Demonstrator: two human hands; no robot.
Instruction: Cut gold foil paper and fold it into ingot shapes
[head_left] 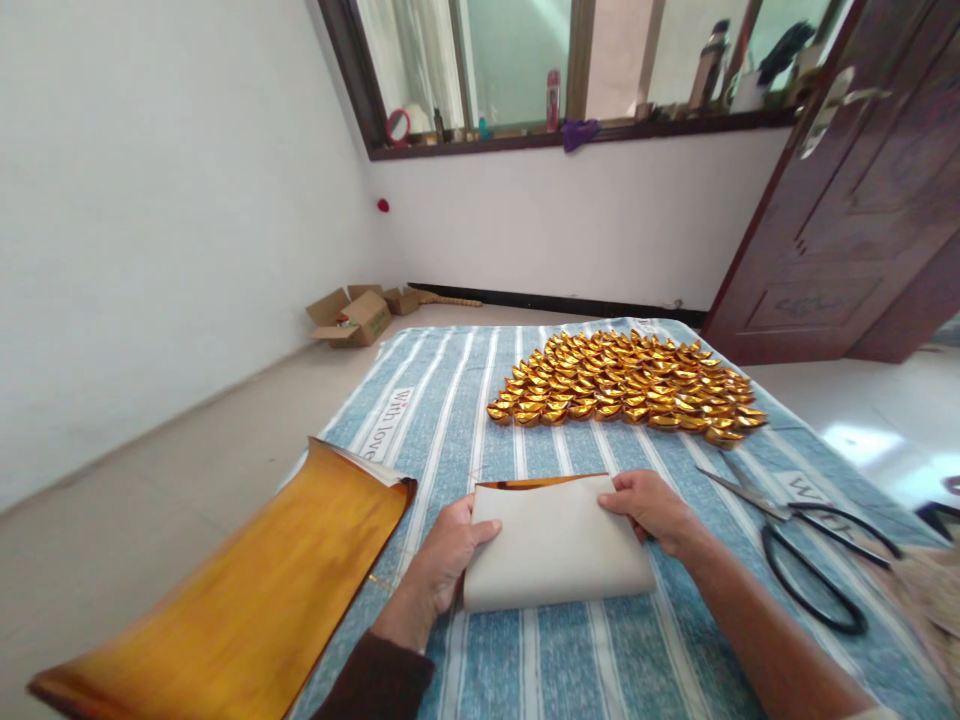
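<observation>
Folding gold paper, with a good heap of ingots already made

We have a folded sheet of gold foil paper [555, 545] lying white side up on the blue striped cloth [442, 420] right in front of us, a sliver of its gold face showing along the far edge. Our left hand [442, 555] pinches its left edge, thumb on top, and our right hand [649, 505] presses its top right corner, fingers curled down on the paper. Further along the cloth sits a tight spread of finished folded gold paper ingots [626, 385], so we judge much of the work is done. A long curling strip of uncut gold paper [247, 590] lies to our left, well apart from the black-handled scissors [802, 535] on our right, so plenty remains to be cut and folded.
</observation>
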